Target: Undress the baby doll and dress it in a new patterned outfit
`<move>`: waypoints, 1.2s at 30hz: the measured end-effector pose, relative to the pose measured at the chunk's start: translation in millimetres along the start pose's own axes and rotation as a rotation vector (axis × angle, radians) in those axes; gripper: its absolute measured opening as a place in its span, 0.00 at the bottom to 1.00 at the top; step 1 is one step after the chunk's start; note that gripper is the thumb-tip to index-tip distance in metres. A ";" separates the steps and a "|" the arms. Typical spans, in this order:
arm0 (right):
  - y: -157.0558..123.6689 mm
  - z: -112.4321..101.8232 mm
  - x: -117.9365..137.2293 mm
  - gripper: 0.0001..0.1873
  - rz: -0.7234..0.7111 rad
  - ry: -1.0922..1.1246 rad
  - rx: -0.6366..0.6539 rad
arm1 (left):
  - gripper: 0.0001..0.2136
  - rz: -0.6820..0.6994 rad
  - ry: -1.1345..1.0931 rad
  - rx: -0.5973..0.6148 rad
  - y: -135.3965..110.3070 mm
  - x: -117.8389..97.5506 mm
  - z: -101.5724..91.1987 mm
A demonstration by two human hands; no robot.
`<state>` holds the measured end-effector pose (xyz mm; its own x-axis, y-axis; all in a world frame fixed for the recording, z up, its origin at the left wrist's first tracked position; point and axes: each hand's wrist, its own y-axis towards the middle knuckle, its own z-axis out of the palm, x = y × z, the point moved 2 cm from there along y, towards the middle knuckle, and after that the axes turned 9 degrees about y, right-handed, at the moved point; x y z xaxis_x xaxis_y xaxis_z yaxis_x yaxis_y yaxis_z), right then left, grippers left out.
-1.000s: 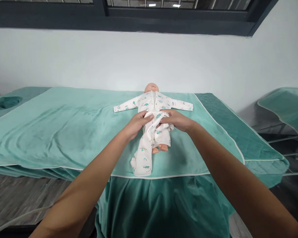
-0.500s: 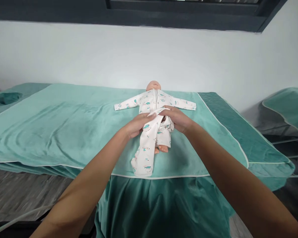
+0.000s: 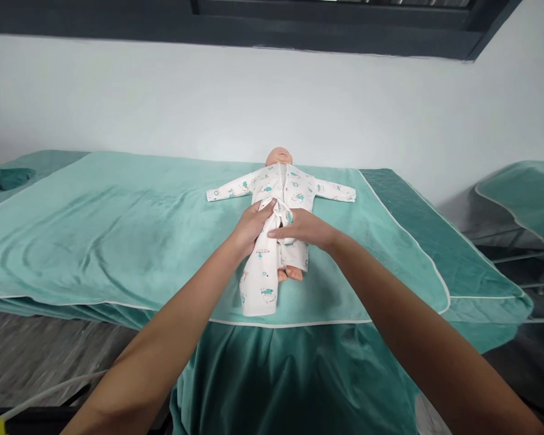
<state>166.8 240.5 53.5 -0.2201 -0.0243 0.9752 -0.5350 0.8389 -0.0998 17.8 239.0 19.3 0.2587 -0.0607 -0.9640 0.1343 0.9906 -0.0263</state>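
A baby doll (image 3: 279, 156) lies on its back on the bed, its head toward the wall and its feet toward me. It wears a white long-sleeved baby shirt (image 3: 299, 190) with a teal print, sleeves spread to both sides. Over its lower body I hold matching baby pants (image 3: 263, 281), one leg hanging down toward the bed's front edge. My left hand (image 3: 252, 226) is closed on the waistband, thumb on top. My right hand (image 3: 304, 229) grips the bunched cloth beside it, thumb in front and fingertips hidden in the folds. The doll's bare feet (image 3: 294, 273) show below.
A light green cover (image 3: 118, 223) with white piping lies over the bed, and darker green fabric (image 3: 294, 374) drapes down its front. Behind is a white wall (image 3: 236, 103). Another green-covered piece of furniture (image 3: 526, 193) stands at the right.
My right hand has moved slightly left and down, its thumb now across the pants. My left hand has shifted up a little, and the waistband has gathered closer together.
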 end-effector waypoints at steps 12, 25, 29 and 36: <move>9.0 1.3 -11.5 0.15 -0.110 0.274 -0.297 | 0.22 -0.045 0.232 0.257 -25.3 -3.2 -14.4; -0.7 0.0 -2.5 0.23 0.012 0.318 0.002 | 0.24 -0.031 -0.073 -0.006 -14.8 11.5 -8.7; 7.1 -0.8 -6.8 0.20 -0.041 0.352 -0.182 | 0.24 -0.044 0.087 0.098 -20.2 7.7 -12.5; 6.1 -0.1 -6.0 0.14 -0.032 0.140 -0.187 | 0.22 -0.053 0.044 0.090 -31.3 4.6 -15.0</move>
<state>164.9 245.8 47.1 -0.0830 0.0122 0.9965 -0.3763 0.9255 -0.0427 0.4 209.5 11.8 0.2073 -0.1054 -0.9726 0.2325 0.9710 -0.0557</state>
